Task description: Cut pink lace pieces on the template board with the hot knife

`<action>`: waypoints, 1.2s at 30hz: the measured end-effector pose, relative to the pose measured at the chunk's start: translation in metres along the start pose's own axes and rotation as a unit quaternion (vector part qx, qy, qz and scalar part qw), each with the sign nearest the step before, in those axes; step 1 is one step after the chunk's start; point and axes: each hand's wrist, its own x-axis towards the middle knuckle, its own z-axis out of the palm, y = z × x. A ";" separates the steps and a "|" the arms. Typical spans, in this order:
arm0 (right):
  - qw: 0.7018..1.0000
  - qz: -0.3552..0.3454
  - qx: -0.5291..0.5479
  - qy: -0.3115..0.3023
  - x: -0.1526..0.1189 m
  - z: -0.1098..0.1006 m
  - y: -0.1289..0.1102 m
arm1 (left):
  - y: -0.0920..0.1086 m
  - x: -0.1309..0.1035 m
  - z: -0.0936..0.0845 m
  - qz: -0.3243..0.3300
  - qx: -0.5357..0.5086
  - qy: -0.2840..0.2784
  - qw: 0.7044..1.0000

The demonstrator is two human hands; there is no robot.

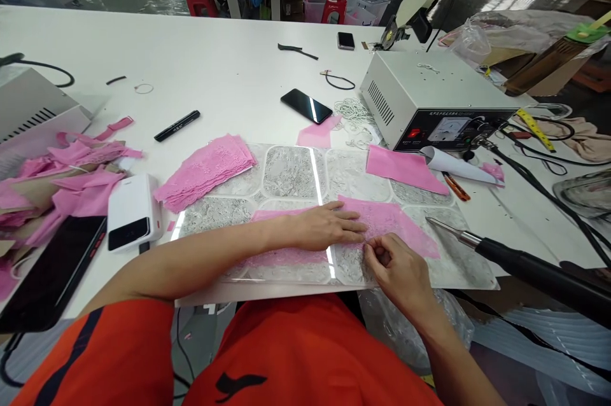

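A sheer pink lace piece (405, 228) lies on a clear-covered, marble-patterned mat (291, 174) at the table's front edge, with more pink fabric under my left forearm. My left hand (329, 226) rests flat on the fabric, fingers stretched to the right. Beside its fingertips, my right hand (396, 266) pinches the lace's lower edge between thumb and forefinger. A stack of pink lace pieces (210, 170) sits at the mat's upper left. One folded pink piece (405, 168) lies at its upper right. A black-handled tool with a metal tip (506, 253) lies right of my right hand.
A metal control box (439, 100) stands at the right rear. Behind the mat lies a black phone (306, 105). On the left are a black marker (177, 126), a white power bank (134, 212), a dark tablet-like device (52, 272) and a pink fabric pile (76, 177).
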 end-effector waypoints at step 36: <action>0.990 -0.106 0.092 -0.017 -0.011 -0.017 0.004 | -0.003 -0.003 0.003 -0.007 -0.023 0.012 1.000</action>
